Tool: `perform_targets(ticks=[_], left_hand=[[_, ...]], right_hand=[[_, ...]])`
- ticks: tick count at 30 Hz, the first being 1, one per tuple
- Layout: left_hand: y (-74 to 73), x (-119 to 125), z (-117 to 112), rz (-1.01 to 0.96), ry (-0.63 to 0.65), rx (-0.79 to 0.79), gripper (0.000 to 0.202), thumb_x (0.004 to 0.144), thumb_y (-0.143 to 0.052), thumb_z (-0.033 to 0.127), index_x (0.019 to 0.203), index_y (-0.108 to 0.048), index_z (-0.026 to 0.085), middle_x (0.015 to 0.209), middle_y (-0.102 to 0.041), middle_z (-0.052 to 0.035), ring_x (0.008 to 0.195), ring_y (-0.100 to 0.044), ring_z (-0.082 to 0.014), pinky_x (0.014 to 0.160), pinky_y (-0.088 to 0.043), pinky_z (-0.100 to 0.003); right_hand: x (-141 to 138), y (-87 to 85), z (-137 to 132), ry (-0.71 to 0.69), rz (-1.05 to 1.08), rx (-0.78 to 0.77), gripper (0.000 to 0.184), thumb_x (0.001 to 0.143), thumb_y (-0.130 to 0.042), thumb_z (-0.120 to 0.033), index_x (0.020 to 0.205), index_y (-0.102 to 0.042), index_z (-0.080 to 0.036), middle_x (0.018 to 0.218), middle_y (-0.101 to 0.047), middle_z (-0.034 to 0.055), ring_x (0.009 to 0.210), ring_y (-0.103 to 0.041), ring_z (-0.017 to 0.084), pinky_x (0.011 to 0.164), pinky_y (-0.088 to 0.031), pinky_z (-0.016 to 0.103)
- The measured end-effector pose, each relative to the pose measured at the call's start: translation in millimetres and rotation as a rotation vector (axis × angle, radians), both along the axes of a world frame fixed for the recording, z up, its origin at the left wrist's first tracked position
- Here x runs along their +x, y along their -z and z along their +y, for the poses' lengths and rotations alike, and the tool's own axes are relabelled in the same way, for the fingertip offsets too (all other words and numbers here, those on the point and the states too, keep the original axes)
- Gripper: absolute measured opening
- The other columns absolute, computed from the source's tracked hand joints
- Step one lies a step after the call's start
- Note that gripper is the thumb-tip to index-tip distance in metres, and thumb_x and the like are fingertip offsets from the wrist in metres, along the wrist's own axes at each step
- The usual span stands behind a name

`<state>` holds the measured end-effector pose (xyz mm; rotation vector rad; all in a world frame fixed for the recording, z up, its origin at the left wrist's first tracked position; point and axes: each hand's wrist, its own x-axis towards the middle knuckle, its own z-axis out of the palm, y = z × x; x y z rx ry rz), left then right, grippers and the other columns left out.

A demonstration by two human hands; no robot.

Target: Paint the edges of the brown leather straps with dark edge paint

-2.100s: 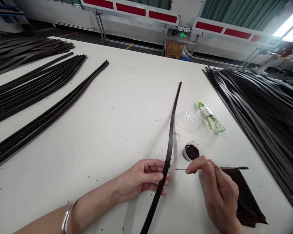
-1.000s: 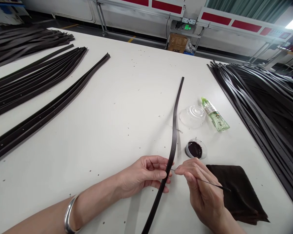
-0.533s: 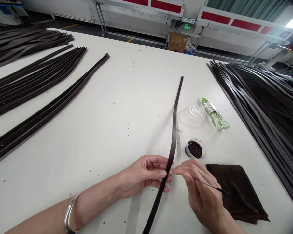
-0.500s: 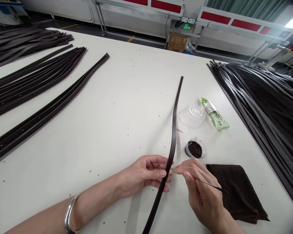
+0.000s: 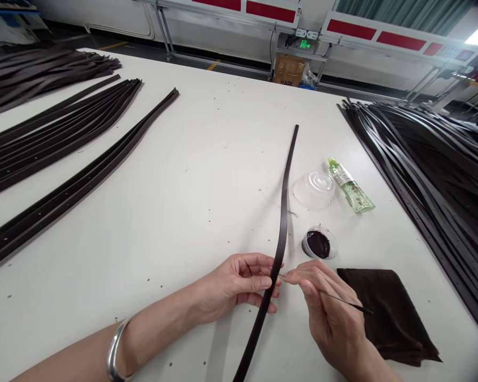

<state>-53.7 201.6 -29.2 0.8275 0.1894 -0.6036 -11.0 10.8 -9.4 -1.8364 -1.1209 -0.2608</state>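
My left hand (image 5: 237,286) grips a long, narrow dark brown leather strap (image 5: 281,233) between thumb and fingers, and the strap runs up the table and down past my hand. My right hand (image 5: 330,313) pinches a thin applicator stick with a black handle (image 5: 344,301). Its fine metal tip is at the strap's edge, just right of my left fingers. Just above my right hand stands an open pot of dark brown paste (image 5: 318,244). A folded dark brown cloth (image 5: 390,313) lies right of that hand.
On the white worktable (image 5: 143,228) stand a clear plastic lid (image 5: 314,190) and a green-labelled bottle (image 5: 349,191). Bundles of dark straps (image 5: 56,122) lie on the left, and a large pile (image 5: 430,185) lies on the right. A cardboard box (image 5: 289,69) sits beyond the table.
Since the oldest frame, my right hand has moved left from beside the pot to the strap, bringing the stick's tip to its edge. Over the last second, the hands have barely moved.
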Motion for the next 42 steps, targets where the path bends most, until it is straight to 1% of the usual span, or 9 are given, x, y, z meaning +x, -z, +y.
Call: perform_targets(ticks=[6,10,15,21,25,29,33,38,42], left_hand=[[0.2,-1,0,0.020,-0.034,-0.009,0.020,0.082,-0.072,0.020,0.102,-0.070,0.018,0.091,-0.066,-0.0048,0.083,-0.062,-0.0156,0.081,-0.058,-0.038],[2.9,-2,-1,0.087,-0.064,-0.018,0.024,0.079,-0.076,0.019,0.102,-0.069,0.018,0.093,-0.068,-0.0063,0.084,-0.064,-0.0170,0.081,-0.057,-0.038],[4.8,-2,-2,0.045,-0.093,-0.059,0.025,0.081,-0.074,0.018,0.105,-0.067,0.017,0.090,-0.068,-0.0058,0.082,-0.065,-0.0159,0.078,-0.057,-0.034],[4.7,-4,-5,0.035,-0.082,-0.108,0.019,0.081,-0.074,0.015,0.097,-0.063,0.018,0.088,-0.070,-0.0049,0.080,-0.068,-0.0153,0.078,-0.058,-0.034],[3.0,-7,-7,0.071,0.016,-0.099,0.020,0.078,-0.076,0.014,0.096,-0.068,0.013,0.092,-0.073,-0.0105,0.080,-0.068,-0.0164,0.079,-0.059,-0.035],[1.5,-8,-7,0.098,-0.006,-0.056,0.022,0.072,-0.081,0.015,0.091,-0.072,0.011,0.086,-0.074,-0.0098,0.075,-0.068,-0.0163,0.077,-0.059,-0.036],[0.3,-7,-5,0.136,-0.072,-0.013,0.023,0.071,-0.083,0.017,0.091,-0.073,0.013,0.086,-0.072,-0.0080,0.076,-0.066,-0.0153,0.076,-0.059,-0.034],[0.0,-4,-2,0.133,-0.070,0.012,0.021,0.075,-0.080,0.018,0.095,-0.073,0.015,0.088,-0.069,-0.0052,0.078,-0.061,-0.0133,0.075,-0.059,-0.032],[-2.3,-3,-2,0.141,-0.067,0.029,0.022,0.074,-0.081,0.018,0.095,-0.074,0.016,0.087,-0.069,-0.0054,0.079,-0.059,-0.0141,0.075,-0.060,-0.032]], right_hand=[[-2,1.4,-5,0.003,0.099,0.028,0.028,0.094,-0.039,-0.001,0.102,-0.061,-0.017,0.081,-0.068,0.0047,0.073,-0.064,0.017,0.064,-0.051,0.031],[-4,7.2,-11,0.220,0.213,0.149,0.032,0.099,-0.034,-0.007,0.101,-0.063,-0.018,0.090,-0.069,0.0051,0.076,-0.067,0.015,0.073,-0.056,0.031],[-7,17.0,1,0.321,0.398,0.147,0.003,0.095,-0.055,-0.019,0.094,-0.057,-0.020,0.098,-0.063,0.0058,0.094,-0.065,0.020,0.081,-0.057,0.036],[-3,18.6,12,0.266,0.552,0.265,0.019,0.086,-0.069,-0.018,0.085,-0.050,-0.021,0.084,-0.054,-0.0016,0.076,-0.063,0.012,0.070,-0.057,0.025],[8,12.0,5,0.363,0.570,0.329,0.022,0.083,-0.074,-0.022,0.086,-0.053,-0.021,0.087,-0.057,-0.0014,0.079,-0.066,0.014,0.072,-0.057,0.026],[22,3.2,-9,0.431,0.542,0.225,0.016,0.090,-0.067,-0.030,0.101,-0.062,-0.020,0.099,-0.065,0.0042,0.089,-0.067,0.018,0.081,-0.057,0.032],[41,-2.8,-30,0.478,0.423,0.104,0.028,0.100,-0.048,-0.036,0.116,-0.064,-0.021,0.106,-0.068,0.0061,0.093,-0.067,0.020,0.083,-0.055,0.037],[62,4.1,-45,0.485,0.120,-0.178,0.031,0.104,-0.040,-0.031,0.089,-0.065,-0.021,0.081,-0.066,0.0020,0.081,-0.060,0.018,0.072,-0.049,0.031],[66,15.2,-43,0.452,0.054,-0.242,0.029,0.103,-0.040,-0.027,0.083,-0.060,-0.021,0.078,-0.062,0.0022,0.079,-0.055,0.019,0.071,-0.045,0.032]])
